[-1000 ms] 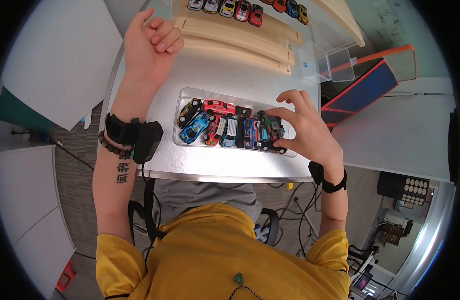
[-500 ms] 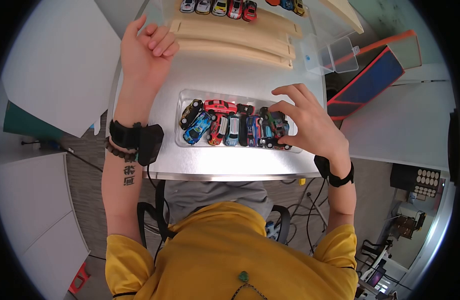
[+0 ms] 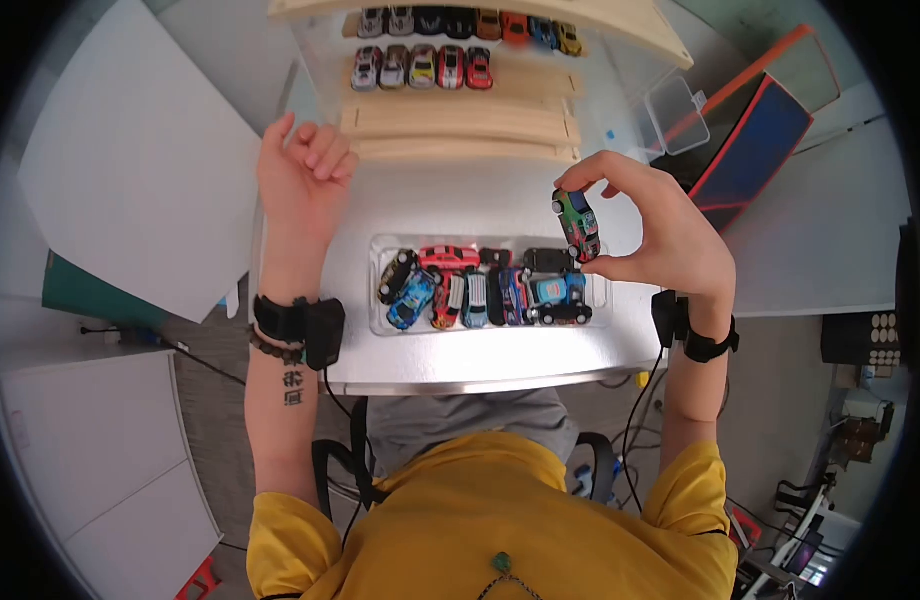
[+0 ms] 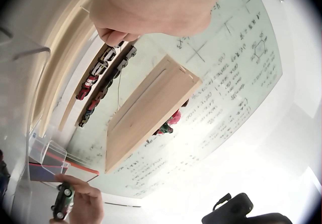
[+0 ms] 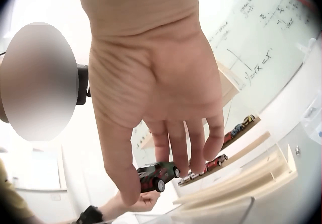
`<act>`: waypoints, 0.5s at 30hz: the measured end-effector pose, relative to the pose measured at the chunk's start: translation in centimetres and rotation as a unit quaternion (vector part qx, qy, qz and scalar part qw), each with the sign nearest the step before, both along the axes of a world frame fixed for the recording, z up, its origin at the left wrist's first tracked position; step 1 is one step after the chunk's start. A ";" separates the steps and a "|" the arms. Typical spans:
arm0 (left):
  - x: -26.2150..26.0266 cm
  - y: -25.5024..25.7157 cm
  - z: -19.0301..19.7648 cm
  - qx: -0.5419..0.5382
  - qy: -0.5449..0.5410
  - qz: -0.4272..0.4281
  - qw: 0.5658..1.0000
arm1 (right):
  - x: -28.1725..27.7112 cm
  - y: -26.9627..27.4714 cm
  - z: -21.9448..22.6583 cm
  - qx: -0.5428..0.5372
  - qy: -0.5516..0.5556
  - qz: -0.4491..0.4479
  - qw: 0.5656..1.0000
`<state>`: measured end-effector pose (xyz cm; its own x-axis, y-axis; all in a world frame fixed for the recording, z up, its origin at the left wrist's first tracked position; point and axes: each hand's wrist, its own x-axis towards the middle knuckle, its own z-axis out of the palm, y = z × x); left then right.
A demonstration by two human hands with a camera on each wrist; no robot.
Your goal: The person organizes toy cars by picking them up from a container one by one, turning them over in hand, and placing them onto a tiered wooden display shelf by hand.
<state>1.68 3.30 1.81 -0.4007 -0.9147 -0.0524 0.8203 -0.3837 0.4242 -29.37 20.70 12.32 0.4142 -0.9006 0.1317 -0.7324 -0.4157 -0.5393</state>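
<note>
My right hand pinches a green toy car by its ends between thumb and fingers, raised over the right end of a clear plastic tray. Wheels and dark printed sides of this car show in the right wrist view. Several toy cars lie close together in the tray, among them a red one, a bright blue one and a black one. Away to the left, my left hand hangs above the table with loosely curled fingers and holds nothing.
Behind the tray stands a wooden tiered rack with clear sides and rows of toy cars on its upper steps. An opened clear box and a blue panel with red edging are at the back right.
My right hand has lifted the green car up out of the tray, uncovering the cars at the tray's right end. The left hand stays loosely curled; the head view has shifted, showing more of the rack.
</note>
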 end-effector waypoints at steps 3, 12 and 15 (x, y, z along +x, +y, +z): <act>0.0 0.3 -1.1 0.040 0.008 -0.002 0.999 | 0.1 -1.5 1.1 -0.051 0.009 -0.003 0.999; -0.1 0.6 -1.1 0.035 -0.006 0.011 0.999 | 0.0 -6.9 2.1 -0.050 -0.017 -0.044 0.998; -0.2 0.5 -1.2 0.036 -0.008 0.008 0.999 | 0.4 -7.2 2.4 -0.061 -0.014 -0.060 0.996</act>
<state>1.53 3.77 0.64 -0.3849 -0.9145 -0.1242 0.8196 -0.4006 0.4097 -28.99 13.48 14.68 0.2982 -0.9201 0.2538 -0.7659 -0.3894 -0.5117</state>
